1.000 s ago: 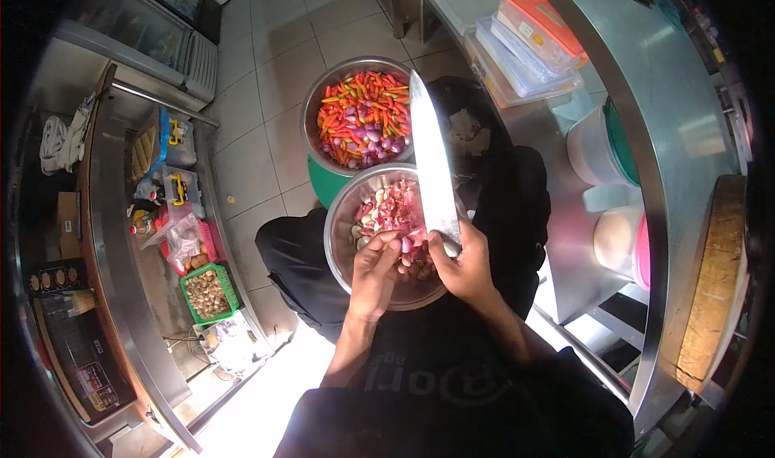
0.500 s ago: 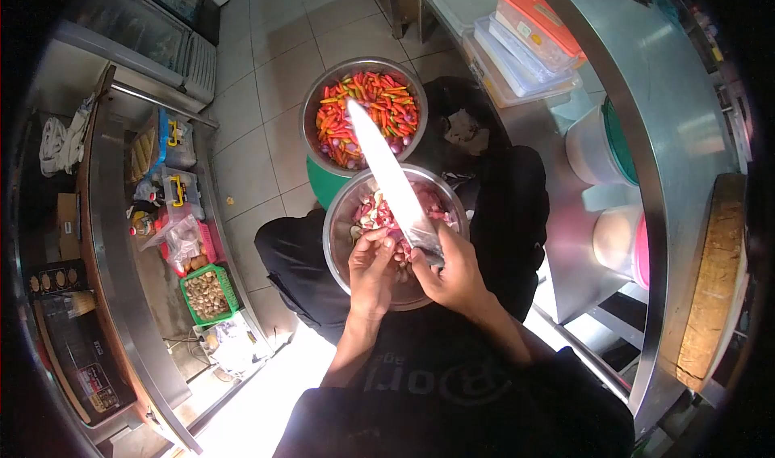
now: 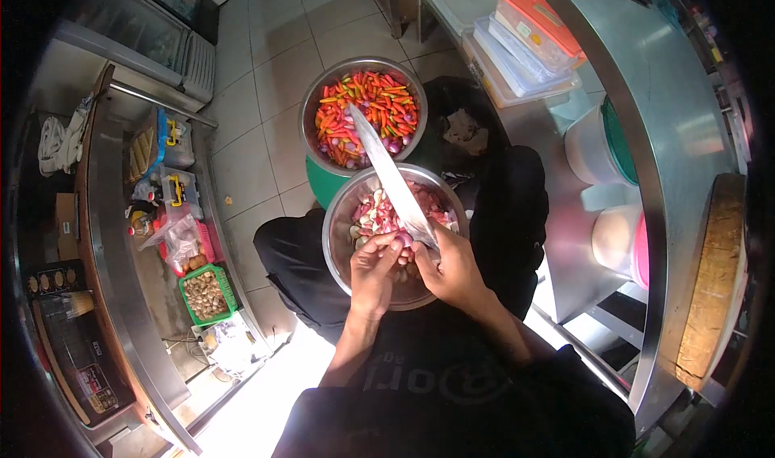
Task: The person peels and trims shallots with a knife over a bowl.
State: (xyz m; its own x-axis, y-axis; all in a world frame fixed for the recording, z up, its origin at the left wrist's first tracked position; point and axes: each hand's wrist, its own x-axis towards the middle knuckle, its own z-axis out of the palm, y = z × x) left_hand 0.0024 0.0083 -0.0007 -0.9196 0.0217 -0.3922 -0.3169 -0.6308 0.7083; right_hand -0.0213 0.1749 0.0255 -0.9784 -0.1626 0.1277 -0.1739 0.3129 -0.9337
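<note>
Over a steel bowl (image 3: 334,258) of cut pink and pale pieces, my left hand (image 3: 374,276) pinches a small purple shallot (image 3: 404,238) between thumb and fingertips. My right hand (image 3: 449,271) is closed round the handle end of a large knife (image 3: 389,171), whose blade points up and to the left, across the bowl's far rim. The knife handle is mostly hidden by the fingers. Both hands are close together, the right thumb near the shallot. Just beyond, a second steel bowl (image 3: 307,131) holds red and orange chillies (image 3: 379,94) with some shallots.
A green surface (image 3: 324,185) lies under the bowls. To the left, a low shelf holds a green basket (image 3: 230,296) of small pale items and plastic containers (image 3: 179,147). At the right stand stacked plastic boxes (image 3: 533,42), lidded tubs (image 3: 617,244) and a steel counter (image 3: 646,70).
The knife has swung left from nearly upright, its tip now over the chilli bowl. My right hand has moved slightly left towards my left hand. The shallot shows more clearly than half a second ago.
</note>
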